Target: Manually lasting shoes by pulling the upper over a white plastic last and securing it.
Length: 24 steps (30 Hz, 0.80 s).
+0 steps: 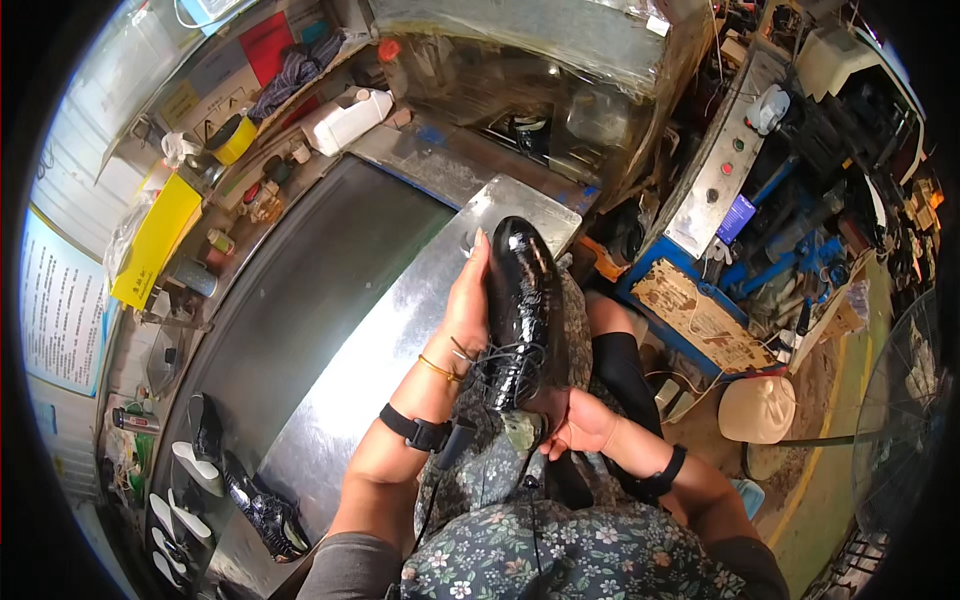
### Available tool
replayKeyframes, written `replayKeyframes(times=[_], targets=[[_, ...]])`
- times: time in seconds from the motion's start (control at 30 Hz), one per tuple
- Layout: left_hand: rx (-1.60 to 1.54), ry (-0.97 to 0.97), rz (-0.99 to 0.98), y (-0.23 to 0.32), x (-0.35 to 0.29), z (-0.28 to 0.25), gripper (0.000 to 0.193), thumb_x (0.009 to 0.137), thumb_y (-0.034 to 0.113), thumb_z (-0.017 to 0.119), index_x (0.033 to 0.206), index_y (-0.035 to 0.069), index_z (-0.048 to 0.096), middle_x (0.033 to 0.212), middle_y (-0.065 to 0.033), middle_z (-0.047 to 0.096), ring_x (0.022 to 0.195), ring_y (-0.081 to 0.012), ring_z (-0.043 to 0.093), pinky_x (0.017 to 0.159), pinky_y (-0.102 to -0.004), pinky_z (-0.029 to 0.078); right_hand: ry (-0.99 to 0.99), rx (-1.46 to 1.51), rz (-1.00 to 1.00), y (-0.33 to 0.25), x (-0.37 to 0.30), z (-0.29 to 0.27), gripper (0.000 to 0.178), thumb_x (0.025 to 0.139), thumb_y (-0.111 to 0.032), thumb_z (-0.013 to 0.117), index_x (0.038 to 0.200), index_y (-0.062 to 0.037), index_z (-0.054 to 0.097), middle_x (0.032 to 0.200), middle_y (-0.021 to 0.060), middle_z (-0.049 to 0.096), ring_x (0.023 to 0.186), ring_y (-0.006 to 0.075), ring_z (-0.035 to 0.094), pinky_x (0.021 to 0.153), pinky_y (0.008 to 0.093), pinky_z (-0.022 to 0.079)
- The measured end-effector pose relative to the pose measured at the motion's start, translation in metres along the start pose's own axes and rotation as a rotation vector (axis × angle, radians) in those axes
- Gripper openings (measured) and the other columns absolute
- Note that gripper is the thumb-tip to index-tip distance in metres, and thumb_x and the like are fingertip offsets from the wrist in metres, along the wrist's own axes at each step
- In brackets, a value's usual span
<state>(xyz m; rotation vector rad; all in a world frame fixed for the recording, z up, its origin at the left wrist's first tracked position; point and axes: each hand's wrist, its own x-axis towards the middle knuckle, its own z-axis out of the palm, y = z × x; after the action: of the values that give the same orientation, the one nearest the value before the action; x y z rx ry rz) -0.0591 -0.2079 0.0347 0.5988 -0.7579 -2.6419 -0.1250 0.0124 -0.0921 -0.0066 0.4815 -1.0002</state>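
Observation:
A shiny black lace-up shoe [520,290] is held above my lap, its toe pointing away from me. Along its left side lies my left hand [470,295], gripping it with most fingers hidden behind or under the shoe. Dark laces [512,362] cross the upper near my left wrist. At the heel end my right hand [580,422] is closed on the shoe's opening edge, fingers curled. A pale greenish lining [520,430] shows at that opening. Beneath both hands is a floral apron [500,530].
A metal plate [370,330] borders a dark conveyor belt [310,260] on the left. More black shoes [262,505] and pale insoles [195,465] sit at lower left. A blue-framed machine [700,310] stands right, near a beige jug [757,408] and a fan [915,410].

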Motion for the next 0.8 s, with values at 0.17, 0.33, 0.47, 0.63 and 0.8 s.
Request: replayKeyframes(times=[0.17, 0.33, 0.47, 0.63, 0.8], targets=[[0.368, -0.641, 0.508, 0.015, -0.006, -0.01, 0.039, 0.097, 0.032, 0.047, 0.093, 0.0, 0.068, 0.106, -0.0156, 0.067, 0.109, -0.0262, 0.057, 0.101, -0.036, 0.039, 0.226, -0.156, -0.448, -0.04, -0.015, 0.009, 0.035, 0.097, -0.026, 0.045, 0.118, -0.0006, 0.058, 0.11, 0.014, 0.066, 0.094, 0.0236, 0.067, 0.078, 0.0411, 0.058], [1.014, -0.21, 0.777, -0.02, -0.036, 0.014, 0.067, 0.081, 0.028, 0.071, 0.134, 0.0, 0.044, 0.147, -0.019, 0.035, 0.138, -0.0324, 0.031, 0.115, -0.044, 0.02, 0.464, -0.755, -1.247, -0.136, -0.046, 0.078, 0.03, 0.086, -0.007, 0.062, 0.115, -0.0015, 0.062, 0.116, 0.0084, 0.065, 0.104, 0.019, 0.06, 0.094, 0.0331, 0.047], [1.162, 0.033, 0.652, -0.089, -0.024, -0.02, 0.108, 0.07, 0.032, 0.084, 0.145, -0.012, 0.02, 0.152, -0.0272, 0.023, 0.142, -0.0377, 0.024, 0.117, -0.0411, 0.021, 0.638, -2.059, -1.266, -0.12, -0.018, 0.09, 0.033, 0.076, -0.01, 0.073, 0.108, -0.0066, 0.066, 0.114, 0.0089, 0.066, 0.098, 0.0299, 0.061, 0.084, 0.0367, 0.05], [1.281, -0.1, 0.599, -0.068, -0.029, -0.034, 0.071, 0.086, 0.012, 0.066, 0.146, -0.005, 0.03, 0.147, -0.0229, 0.04, 0.135, -0.0329, 0.042, 0.109, -0.0374, 0.035, 0.758, -1.972, -1.34, -0.114, -0.022, 0.092, 0.035, 0.074, -0.015, 0.075, 0.107, -0.004, 0.066, 0.114, 0.0096, 0.066, 0.093, 0.0317, 0.061, 0.079, 0.0383, 0.051], [1.269, -0.093, 0.667, -0.066, -0.026, -0.024, 0.083, 0.08, 0.017, 0.074, 0.146, -0.004, 0.029, 0.149, -0.0214, 0.037, 0.138, -0.031, 0.037, 0.111, -0.0357, 0.033, 0.765, -2.157, -1.434, -0.116, -0.019, 0.09, 0.033, 0.071, -0.013, 0.077, 0.101, -0.0032, 0.068, 0.107, 0.012, 0.068, 0.088, 0.0274, 0.062, 0.072, 0.0332, 0.052]])
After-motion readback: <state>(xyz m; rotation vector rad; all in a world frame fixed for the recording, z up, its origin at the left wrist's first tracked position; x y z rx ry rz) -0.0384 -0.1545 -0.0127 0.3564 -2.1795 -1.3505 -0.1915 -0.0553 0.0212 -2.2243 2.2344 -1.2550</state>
